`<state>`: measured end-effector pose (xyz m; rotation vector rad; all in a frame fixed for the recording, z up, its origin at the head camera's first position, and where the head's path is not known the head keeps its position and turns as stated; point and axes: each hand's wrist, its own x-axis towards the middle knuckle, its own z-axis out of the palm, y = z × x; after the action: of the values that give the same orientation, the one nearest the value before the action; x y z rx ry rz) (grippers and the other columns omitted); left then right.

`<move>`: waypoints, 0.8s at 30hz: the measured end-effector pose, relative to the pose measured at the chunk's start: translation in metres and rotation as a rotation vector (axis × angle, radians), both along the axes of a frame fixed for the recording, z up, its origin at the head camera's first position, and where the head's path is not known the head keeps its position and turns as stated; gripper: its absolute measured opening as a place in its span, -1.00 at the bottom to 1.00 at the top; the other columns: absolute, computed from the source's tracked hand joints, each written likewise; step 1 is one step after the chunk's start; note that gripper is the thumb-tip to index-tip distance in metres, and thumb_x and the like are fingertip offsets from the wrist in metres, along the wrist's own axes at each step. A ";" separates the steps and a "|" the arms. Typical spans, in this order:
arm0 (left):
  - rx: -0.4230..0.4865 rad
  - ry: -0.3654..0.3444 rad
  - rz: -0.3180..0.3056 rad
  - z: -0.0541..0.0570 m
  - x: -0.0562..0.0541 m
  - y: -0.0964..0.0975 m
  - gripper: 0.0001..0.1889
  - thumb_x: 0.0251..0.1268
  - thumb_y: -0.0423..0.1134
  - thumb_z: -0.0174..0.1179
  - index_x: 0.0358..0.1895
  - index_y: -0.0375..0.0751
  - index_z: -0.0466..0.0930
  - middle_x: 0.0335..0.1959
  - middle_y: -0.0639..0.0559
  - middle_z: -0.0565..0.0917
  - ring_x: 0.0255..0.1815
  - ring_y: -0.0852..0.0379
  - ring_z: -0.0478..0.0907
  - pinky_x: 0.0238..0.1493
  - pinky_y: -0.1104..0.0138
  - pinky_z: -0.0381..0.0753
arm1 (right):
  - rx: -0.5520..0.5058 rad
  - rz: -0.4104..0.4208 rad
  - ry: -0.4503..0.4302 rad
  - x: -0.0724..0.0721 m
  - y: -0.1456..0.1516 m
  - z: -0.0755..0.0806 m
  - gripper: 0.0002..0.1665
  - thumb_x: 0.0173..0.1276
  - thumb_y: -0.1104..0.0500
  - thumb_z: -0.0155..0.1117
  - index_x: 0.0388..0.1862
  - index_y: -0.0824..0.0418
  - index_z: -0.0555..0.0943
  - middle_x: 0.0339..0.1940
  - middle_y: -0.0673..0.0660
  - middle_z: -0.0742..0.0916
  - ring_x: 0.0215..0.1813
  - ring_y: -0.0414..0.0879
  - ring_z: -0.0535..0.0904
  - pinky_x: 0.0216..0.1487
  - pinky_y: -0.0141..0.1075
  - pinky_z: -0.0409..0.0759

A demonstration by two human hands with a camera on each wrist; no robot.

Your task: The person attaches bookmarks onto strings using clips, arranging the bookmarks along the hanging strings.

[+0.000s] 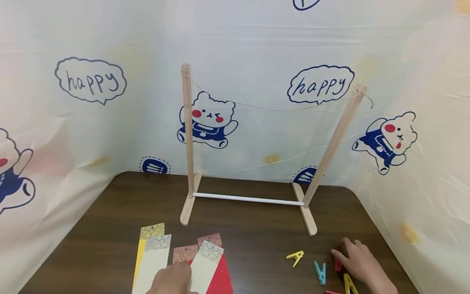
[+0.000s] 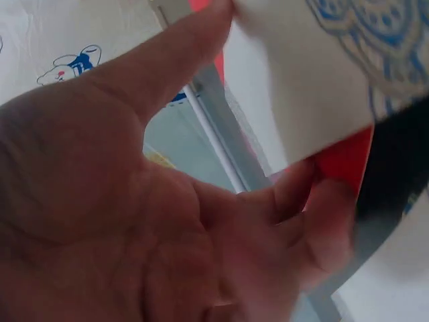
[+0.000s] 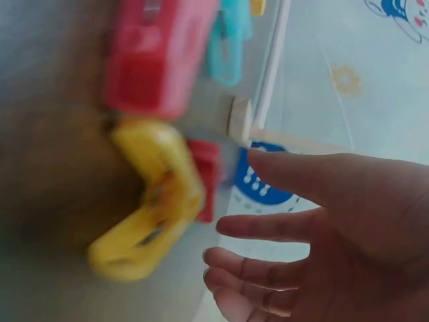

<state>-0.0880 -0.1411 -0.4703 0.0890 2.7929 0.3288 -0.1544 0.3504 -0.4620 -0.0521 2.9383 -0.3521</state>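
Note:
At the bottom of the head view my left hand [image 1: 171, 279] is on a white card with a blue lacy top [image 1: 209, 261], which overlaps red cards [image 1: 220, 277]. The left wrist view shows its thumb and bent fingers gripping the edge of the white card [image 2: 295, 80], with red [image 2: 345, 157] behind it. To the right, my right hand [image 1: 361, 261] reaches over a small red clothespin [image 1: 338, 265], fingers extended and apart, holding nothing. Near it lie a blue clothespin [image 1: 320, 272], a yellow clothespin [image 1: 350, 284] and another yellow clothespin [image 1: 295, 257].
A wooden stand [image 1: 188, 130] with a slack string [image 1: 271, 109] between two posts stands at the back of the brown table [image 1: 95, 228]. A white rod [image 1: 246, 199] joins its feet. Left of the left hand, another white card [image 1: 152, 265] overlaps a yellow card [image 1: 140, 249].

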 end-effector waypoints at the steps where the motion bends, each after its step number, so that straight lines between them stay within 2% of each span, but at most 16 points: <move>1: 0.020 -0.010 0.007 0.002 0.000 -0.001 -0.48 -0.14 -0.01 0.58 -0.37 -0.35 0.53 -0.52 -0.04 0.52 -0.53 0.01 0.52 -0.42 -0.03 0.63 | -0.017 -0.006 -0.002 0.002 0.000 -0.002 -0.22 0.33 -0.24 0.31 0.05 0.48 0.52 -0.27 0.24 0.63 -0.19 0.21 0.56 -0.19 0.12 0.56; 5: 0.105 -0.047 0.026 0.007 -0.001 -0.003 -0.43 -0.24 -0.01 0.63 -0.27 -0.32 0.55 -0.50 0.00 0.56 -0.53 0.02 0.52 -0.40 -0.05 0.62 | -0.128 -0.048 -0.004 0.006 0.000 -0.012 -0.13 0.16 -0.22 0.48 0.11 0.47 0.49 -0.43 0.08 0.55 -0.35 -0.06 0.45 -0.37 -0.12 0.48; 8: 0.191 -0.059 0.009 0.008 -0.003 -0.006 -0.37 -0.27 -0.05 0.64 -0.15 -0.33 0.54 -0.45 0.00 0.60 -0.47 0.00 0.55 -0.36 -0.07 0.62 | -0.191 -0.063 0.003 0.006 -0.001 -0.016 -0.24 0.14 -0.05 0.54 0.10 0.46 0.50 -0.49 0.02 0.54 -0.43 -0.11 0.42 -0.42 -0.23 0.42; 11: 0.316 -0.048 -0.075 0.006 -0.004 -0.017 -0.46 -0.18 -0.17 0.60 -0.14 -0.28 0.53 -0.44 0.06 0.57 -0.43 0.06 0.54 -0.36 0.01 0.60 | -0.232 -0.039 0.031 0.007 0.000 -0.020 -0.42 0.15 0.15 0.54 0.05 0.42 0.54 -0.51 0.01 0.55 -0.46 -0.12 0.41 -0.45 -0.28 0.42; 15: 0.523 -0.046 -0.259 -0.006 -0.008 -0.041 -0.63 0.03 -0.27 0.48 -0.10 -0.14 0.53 -0.37 0.21 0.57 -0.35 0.28 0.52 -0.34 0.21 0.54 | -0.247 -0.013 0.048 0.008 0.001 -0.022 -0.57 0.16 0.30 0.48 0.00 0.35 0.58 -0.49 -0.01 0.56 -0.45 -0.15 0.42 -0.45 -0.33 0.42; 18: 0.662 -0.050 -0.399 -0.019 -0.014 -0.057 -0.71 0.27 -0.22 0.34 0.03 -0.03 0.56 -0.19 0.30 0.64 -0.19 0.40 0.55 -0.27 0.32 0.55 | -0.242 -0.010 0.039 0.008 0.003 -0.021 -0.63 0.19 0.32 0.44 -0.01 0.32 0.61 -0.45 -0.02 0.60 -0.42 -0.17 0.45 -0.43 -0.34 0.46; 20: 0.716 -0.032 -0.461 -0.026 -0.016 -0.064 -0.71 0.38 -0.17 0.25 0.13 0.02 0.55 -0.04 0.29 0.67 -0.05 0.41 0.56 -0.21 0.34 0.58 | -0.232 -0.008 0.038 0.008 0.003 -0.019 -0.69 0.20 0.32 0.41 -0.06 0.30 0.63 -0.44 -0.03 0.62 -0.41 -0.17 0.46 -0.42 -0.33 0.47; 23: 0.759 0.011 -0.475 -0.022 -0.015 -0.070 -0.67 0.44 -0.15 0.20 0.20 -0.07 0.53 0.04 0.17 0.69 0.00 0.40 0.57 -0.16 0.36 0.61 | -0.216 -0.007 0.047 0.008 0.003 -0.015 -0.81 0.21 0.32 0.38 -0.18 0.28 0.66 -0.46 -0.03 0.63 -0.41 -0.16 0.47 -0.42 -0.32 0.48; 24: 0.758 0.051 -0.480 -0.020 -0.014 -0.072 -0.65 0.43 -0.16 0.20 0.21 -0.12 0.53 0.04 0.13 0.70 -0.01 0.40 0.58 -0.16 0.36 0.62 | -0.214 -0.011 0.052 0.008 0.002 -0.013 -0.86 0.22 0.31 0.37 -0.22 0.27 0.66 -0.47 -0.03 0.63 -0.42 -0.16 0.47 -0.43 -0.33 0.49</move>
<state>-0.1021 -0.2128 -0.4901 0.9192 2.4203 1.2261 -0.1464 0.3522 -0.4753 -0.0753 2.9396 -0.6751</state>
